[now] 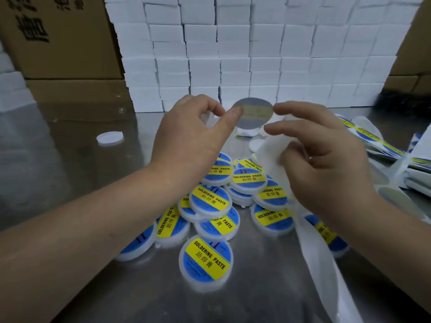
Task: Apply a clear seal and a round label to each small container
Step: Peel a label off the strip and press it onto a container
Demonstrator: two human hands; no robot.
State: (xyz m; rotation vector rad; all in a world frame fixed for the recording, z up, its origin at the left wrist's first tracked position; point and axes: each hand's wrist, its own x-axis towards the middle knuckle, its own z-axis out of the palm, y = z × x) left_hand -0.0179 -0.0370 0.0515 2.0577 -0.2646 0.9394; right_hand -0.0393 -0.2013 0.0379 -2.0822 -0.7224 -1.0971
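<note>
My left hand pinches a round label by its left edge between thumb and forefinger, its pale back side toward me, held up above the table. My right hand grips the white backing strip, which trails down to the lower right; its forefinger and thumb are extended just right of the label. Below the hands lies a pile of several small round white containers with blue and yellow "SOLDERING PASTE" labels.
A steel table carries a loose white lid at the left and strips of unused labels at the right. A wall of white boxes stands behind. Brown cartons rise at the far left.
</note>
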